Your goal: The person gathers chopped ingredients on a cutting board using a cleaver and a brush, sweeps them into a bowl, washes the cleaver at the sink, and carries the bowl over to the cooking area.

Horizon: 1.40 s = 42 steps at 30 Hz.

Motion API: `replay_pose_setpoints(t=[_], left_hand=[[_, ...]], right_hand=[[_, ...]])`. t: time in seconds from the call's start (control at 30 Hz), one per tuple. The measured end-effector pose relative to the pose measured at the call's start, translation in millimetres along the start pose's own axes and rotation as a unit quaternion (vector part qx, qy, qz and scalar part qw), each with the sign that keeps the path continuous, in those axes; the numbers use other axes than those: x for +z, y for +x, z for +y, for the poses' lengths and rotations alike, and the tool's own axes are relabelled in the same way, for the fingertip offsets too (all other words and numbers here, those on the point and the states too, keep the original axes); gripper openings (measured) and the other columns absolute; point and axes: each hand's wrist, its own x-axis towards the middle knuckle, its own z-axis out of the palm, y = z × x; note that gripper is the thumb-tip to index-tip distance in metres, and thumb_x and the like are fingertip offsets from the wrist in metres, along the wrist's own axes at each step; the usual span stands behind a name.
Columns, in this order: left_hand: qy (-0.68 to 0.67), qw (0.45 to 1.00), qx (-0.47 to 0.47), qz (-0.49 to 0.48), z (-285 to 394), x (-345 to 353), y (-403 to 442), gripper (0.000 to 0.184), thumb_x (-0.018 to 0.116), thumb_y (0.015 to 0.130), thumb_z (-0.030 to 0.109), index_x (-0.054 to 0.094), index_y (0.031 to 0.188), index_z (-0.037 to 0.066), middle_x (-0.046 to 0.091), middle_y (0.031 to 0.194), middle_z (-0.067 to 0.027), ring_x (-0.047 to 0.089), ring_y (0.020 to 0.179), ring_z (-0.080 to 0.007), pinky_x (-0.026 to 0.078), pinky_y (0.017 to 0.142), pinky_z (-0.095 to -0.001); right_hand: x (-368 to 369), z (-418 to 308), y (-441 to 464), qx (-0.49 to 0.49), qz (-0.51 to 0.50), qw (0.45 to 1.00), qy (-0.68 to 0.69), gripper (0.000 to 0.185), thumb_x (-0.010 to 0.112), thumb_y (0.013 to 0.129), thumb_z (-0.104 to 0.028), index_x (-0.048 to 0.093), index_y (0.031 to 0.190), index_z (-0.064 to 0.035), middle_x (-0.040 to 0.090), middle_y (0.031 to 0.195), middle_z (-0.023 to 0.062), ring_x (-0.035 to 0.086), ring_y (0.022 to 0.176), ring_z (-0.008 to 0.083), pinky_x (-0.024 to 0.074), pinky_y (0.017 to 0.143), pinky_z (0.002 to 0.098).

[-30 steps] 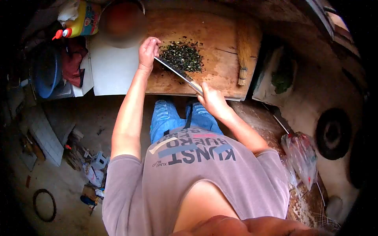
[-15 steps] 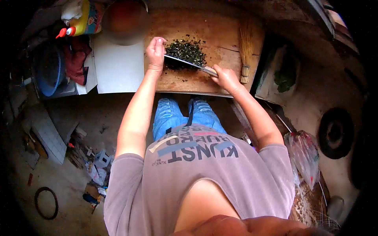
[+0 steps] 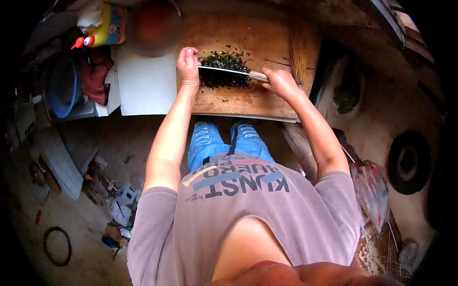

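Gripping a knife (image 3: 229,70) by its handle, the right hand (image 3: 279,82) was at upper centre of the frame. The left hand (image 3: 188,63) was by the blade's other end, fingers curled; whether it pinched the blade was unclear. Dark chopped bits (image 3: 220,59) lay around the blade on the wooden table (image 3: 229,106), left of a straw brush (image 3: 298,59).

We see a heap of dark green and black chopped bits (image 3: 223,79), flecked white; our long metal knife blade (image 3: 224,70) is silvery white, its wooden handle (image 3: 258,76) tan; the broad wooden board (image 3: 267,50) is orange-brown; our grey T-shirt (image 3: 205,224) bears dark lettering (image 3: 244,187) and blue and beige bars (image 3: 220,179); our denim jeans (image 3: 206,143) are blue, streaked white.
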Motion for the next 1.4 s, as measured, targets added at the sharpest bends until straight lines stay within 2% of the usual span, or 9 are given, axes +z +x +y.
replay_pose_setpoints(t=[0.17,0.3,0.57,0.67,0.8,0.9,1.03,1.17,1.4], left_hand=[[-0.112,0.993,-0.023,0.018,-5,-16,13,0.022,0.047,0.095,0.022,0.057,0.082,0.008,0.043,0.061,0.0027,0.04,0.053,-0.0057,0.039,0.047,-0.0222],[0.023,0.999,0.04,0.0,-7,4,3,0.021,0.048,0.095,0.021,0.058,0.084,0.007,0.045,0.064,0.0024,0.041,0.055,-0.0061,0.041,0.051,-0.0217],[-0.073,0.997,-0.009,-0.011,-4,-17,8,0.022,0.049,0.095,0.022,0.057,0.082,0.006,0.045,0.061,0.0021,0.041,0.054,-0.0063,0.041,0.052,-0.0225],[0.032,0.999,0.023,-0.034,-1,-1,-5,0.022,0.048,0.096,0.022,0.057,0.084,0.005,0.045,0.062,0.0019,0.043,0.056,-0.0078,0.041,0.054,-0.0241],[0.019,0.999,0.012,-0.027,4,-4,-11,0.024,0.049,0.096,0.024,0.058,0.084,0.005,0.044,0.063,0.0026,0.042,0.057,-0.0075,0.041,0.055,-0.0242],[0.022,1.0,-0.014,-0.013,19,-6,-11,0.024,0.049,0.096,0.023,0.059,0.083,0.005,0.044,0.063,0.0027,0.042,0.057,-0.0072,0.04,0.055,-0.0236],[-0.015,0.998,0.063,0.0,24,-1,2,0.022,0.049,0.095,0.02,0.06,0.085,0.004,0.044,0.062,0.0028,0.042,0.057,-0.0072,0.041,0.056,-0.0234],[0.049,0.997,0.054,0.011,11,-3,0,0.023,0.048,0.096,0.02,0.06,0.084,0.004,0.052,0.068,0.0018,0.043,0.058,-0.0059,0.041,0.056,-0.0218],[-0.088,0.994,-0.064,0.003,-2,-23,-37,0.024,0.047,0.096,0.022,0.058,0.084,0.005,0.042,0.061,0.0033,0.04,0.055,-0.0058,0.039,0.054,-0.0218]], right_hand=[[-56,-31,0,-0.038,-0.009,0.999,-0.006,0.026,0.069,0.075,-0.026,0.06,0.092,-0.0088,0.066,0.078,0.0161,0.064,0.076,0.0349,0.0511,0.067,0.0457],[-16,19,22,0.001,-0.011,1.0,0.011,0.03,0.069,0.073,-0.023,0.062,0.1,-0.0101,0.065,0.083,0.0157,0.062,0.079,0.0357,0.0494,0.07,0.0463],[-43,-25,3,0.009,-0.014,0.999,-0.033,0.026,0.07,0.073,-0.025,0.06,0.091,-0.0097,0.066,0.08,0.0144,0.064,0.074,0.0338,0.0507,0.066,0.0463],[10,12,4,0.02,0.013,1.0,0.001,0.025,0.071,0.072,-0.025,0.06,0.091,-0.0122,0.066,0.078,0.0138,0.064,0.074,0.0337,0.0501,0.065,0.0465],[-7,8,3,0.03,0.008,0.999,0.022,0.025,0.071,0.071,-0.027,0.06,0.088,-0.012,0.066,0.078,0.0138,0.064,0.075,0.0333,0.0502,0.066,0.0463],[-19,6,8,-0.034,0.057,0.998,0.0,0.024,0.07,0.071,-0.027,0.06,0.087,-0.0118,0.066,0.078,0.0131,0.064,0.075,0.0331,0.0504,0.067,0.0456],[-52,7,29,-0.046,0.073,0.996,-0.033,0.024,0.07,0.071,-0.026,0.06,0.088,-0.0123,0.066,0.08,0.0115,0.064,0.078,0.0318,0.0504,0.067,0.0445],[-29,14,36,-0.06,0.056,0.996,-0.037,0.022,0.069,0.073,-0.026,0.06,0.088,-0.0123,0.066,0.08,0.0119,0.064,0.077,0.032,0.0505,0.066,0.0449],[-53,-35,-24,-0.033,0.008,0.997,-0.073,0.018,0.066,0.073,-0.025,0.059,0.08,-0.0088,0.064,0.068,0.0132,0.064,0.065,0.0319,0.0515,0.059,0.0441]])
